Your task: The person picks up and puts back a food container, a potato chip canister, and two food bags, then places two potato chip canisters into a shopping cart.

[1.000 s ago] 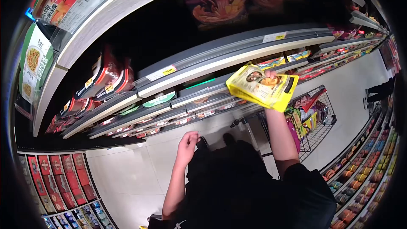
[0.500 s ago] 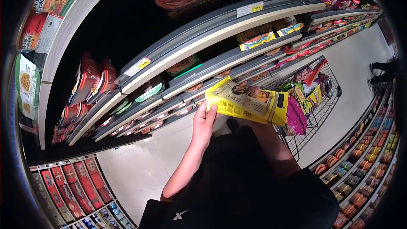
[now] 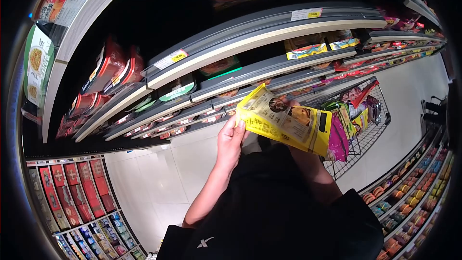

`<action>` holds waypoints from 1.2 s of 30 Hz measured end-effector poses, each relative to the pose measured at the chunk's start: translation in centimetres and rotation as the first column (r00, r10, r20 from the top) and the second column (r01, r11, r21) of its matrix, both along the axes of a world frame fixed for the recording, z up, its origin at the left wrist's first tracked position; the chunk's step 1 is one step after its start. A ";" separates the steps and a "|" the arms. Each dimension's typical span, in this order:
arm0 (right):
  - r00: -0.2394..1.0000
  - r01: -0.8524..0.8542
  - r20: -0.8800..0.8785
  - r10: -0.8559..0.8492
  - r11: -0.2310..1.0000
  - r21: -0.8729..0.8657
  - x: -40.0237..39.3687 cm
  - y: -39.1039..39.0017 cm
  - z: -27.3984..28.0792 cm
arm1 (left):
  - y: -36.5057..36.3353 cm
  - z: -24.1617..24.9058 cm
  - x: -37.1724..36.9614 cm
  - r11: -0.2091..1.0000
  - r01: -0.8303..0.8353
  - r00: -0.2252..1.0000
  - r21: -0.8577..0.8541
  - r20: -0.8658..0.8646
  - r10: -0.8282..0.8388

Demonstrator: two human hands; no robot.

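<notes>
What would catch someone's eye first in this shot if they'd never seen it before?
The bright yellow packet at the centre of the frame, held up by the left hand at its near corner, with the right hand mostly hidden behind it. Just behind it on the right stands a shopping cart stuffed with colourful bags, and curved shelves of packaged food sweep across the top.

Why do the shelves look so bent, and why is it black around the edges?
Head view: a fisheye lens bows the shelves into arcs and leaves a black rim; shelf recesses are dark, the floor glares bright; the yellow packet in the left hand stays fairly sharp.
</notes>
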State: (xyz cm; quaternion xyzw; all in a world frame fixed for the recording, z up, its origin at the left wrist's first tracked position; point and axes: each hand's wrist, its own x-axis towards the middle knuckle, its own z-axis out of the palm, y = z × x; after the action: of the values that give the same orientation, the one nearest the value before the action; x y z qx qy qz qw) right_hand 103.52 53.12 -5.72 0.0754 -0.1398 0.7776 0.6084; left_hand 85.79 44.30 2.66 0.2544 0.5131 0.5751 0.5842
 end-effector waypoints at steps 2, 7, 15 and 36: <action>0.992 -0.122 0.019 0.123 0.992 -0.045 0.8 0.6 -0.1 | -0.3 0.0 -0.1 1.000 -0.001 1.000 0.018 0.014 0.000; 0.968 -0.226 0.090 0.232 0.971 -0.080 1.6 0.9 0.5 | 0.1 1.0 0.3 0.989 -0.005 1.000 0.145 0.031 0.001; 0.957 -0.169 0.229 0.176 0.984 -0.050 3.0 -2.1 1.7 | 0.0 0.7 -0.1 0.971 -0.063 0.985 0.229 -0.144 0.098; 0.844 0.016 0.535 -0.046 0.998 0.062 3.9 -4.7 5.1 | -1.1 -0.5 -0.6 0.909 -0.102 0.961 0.404 -0.197 0.196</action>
State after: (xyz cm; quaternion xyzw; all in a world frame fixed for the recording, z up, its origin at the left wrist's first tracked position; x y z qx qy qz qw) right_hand 107.43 48.41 -0.65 -0.1303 -0.3266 0.7536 0.5553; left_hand 85.16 43.19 2.14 0.3911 0.4715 0.6748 0.4115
